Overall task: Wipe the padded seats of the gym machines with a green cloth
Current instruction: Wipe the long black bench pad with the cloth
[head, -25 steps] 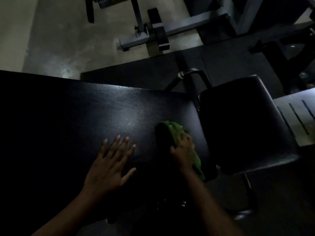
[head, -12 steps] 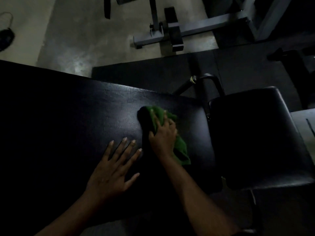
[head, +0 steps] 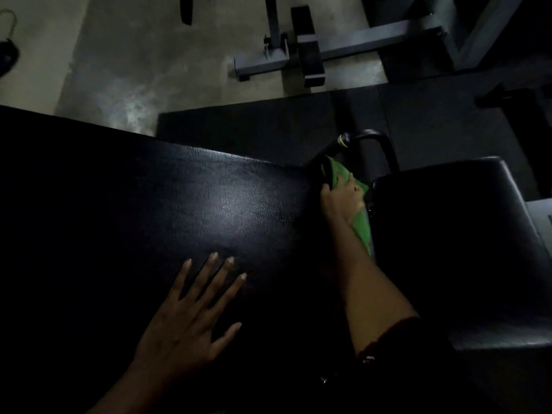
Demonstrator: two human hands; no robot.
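A long black padded bench (head: 179, 210) fills the left and middle of the head view. My left hand (head: 188, 321) lies flat on its near part with fingers spread. My right hand (head: 342, 201) presses a green cloth (head: 360, 225) against the bench's far right corner, its fingers lying over the cloth. The cloth's tail hangs into the gap beside a second black padded seat (head: 454, 249) on the right.
A curved black metal handle (head: 367, 137) rises just beyond the cloth. Grey machine frame bars (head: 343, 49) stand on the concrete floor at the top. A dark rubber mat (head: 268, 127) lies under the benches. A dark object (head: 7, 55) sits at the far left.
My right hand has slid the green cloth away from the left hand, up and to the right, to the bench's far right corner. The left hand stays flat on the pad.
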